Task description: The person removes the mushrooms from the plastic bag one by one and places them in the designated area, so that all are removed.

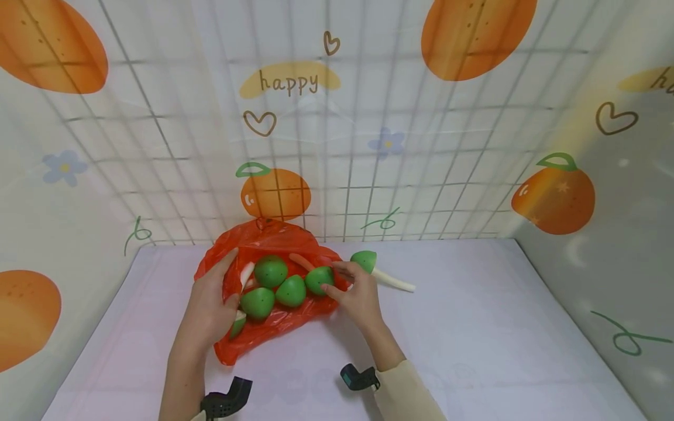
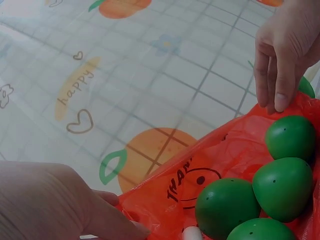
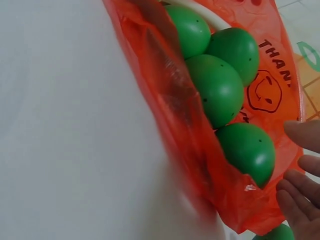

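Observation:
A red plastic bag (image 1: 274, 234) lies spread with its mouth toward me. Inside are several green dotted dome-shaped heads (image 1: 271, 271), some with white stick handles (image 2: 192, 233). At the bag's left side my left hand (image 1: 210, 301) grips the edge between thumb and fingers. Over on the right, my right hand (image 1: 360, 292) has its fingers against the bag's edge, its thumb beside the rightmost green head (image 1: 317, 280). In the right wrist view the fingers (image 3: 295, 200) of that hand look extended and apart. Another green head with a white stick (image 1: 395, 280) lies outside, just beyond the right hand.
The white table (image 1: 474, 339) ends at a back wall hung with a printed sheet (image 1: 284, 134), with grid lines, oranges and hearts. Side sheets (image 1: 621, 280) stand along both edges. A black wrist camera (image 1: 358, 377) sits on the right wrist, another (image 1: 227, 400) on the left.

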The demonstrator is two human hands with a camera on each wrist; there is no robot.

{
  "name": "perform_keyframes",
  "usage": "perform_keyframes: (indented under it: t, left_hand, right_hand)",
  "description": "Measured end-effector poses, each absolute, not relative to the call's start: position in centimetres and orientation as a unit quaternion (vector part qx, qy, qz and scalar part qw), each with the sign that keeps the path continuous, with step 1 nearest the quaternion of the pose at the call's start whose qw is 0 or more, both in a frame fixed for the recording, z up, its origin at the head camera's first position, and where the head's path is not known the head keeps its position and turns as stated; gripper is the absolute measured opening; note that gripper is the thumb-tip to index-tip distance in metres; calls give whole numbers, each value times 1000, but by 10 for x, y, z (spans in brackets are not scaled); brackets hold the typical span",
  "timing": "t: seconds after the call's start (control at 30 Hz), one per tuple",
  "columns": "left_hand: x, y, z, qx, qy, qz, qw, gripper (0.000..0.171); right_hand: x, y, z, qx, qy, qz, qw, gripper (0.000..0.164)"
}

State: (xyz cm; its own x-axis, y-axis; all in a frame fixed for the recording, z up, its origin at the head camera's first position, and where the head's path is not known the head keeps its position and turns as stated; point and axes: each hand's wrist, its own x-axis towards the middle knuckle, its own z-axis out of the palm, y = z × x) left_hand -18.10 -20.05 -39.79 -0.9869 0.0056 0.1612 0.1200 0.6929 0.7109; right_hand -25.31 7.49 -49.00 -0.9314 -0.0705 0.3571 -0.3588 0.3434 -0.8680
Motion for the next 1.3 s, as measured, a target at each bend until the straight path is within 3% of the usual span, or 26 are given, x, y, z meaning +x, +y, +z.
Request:
perform_keyframes:
  t: [0.23, 1.3]
  left_hand:
    - [-182, -201, -399, -35, -916, -392, 75, 80]
    - [-183, -201, -403, -40, -915, -395, 75, 80]
  right_hand:
    - [-257, 74, -498, 135, -824, 529, 153, 47]
    - [-266, 69, -512, 117, -842, 507, 143, 56]
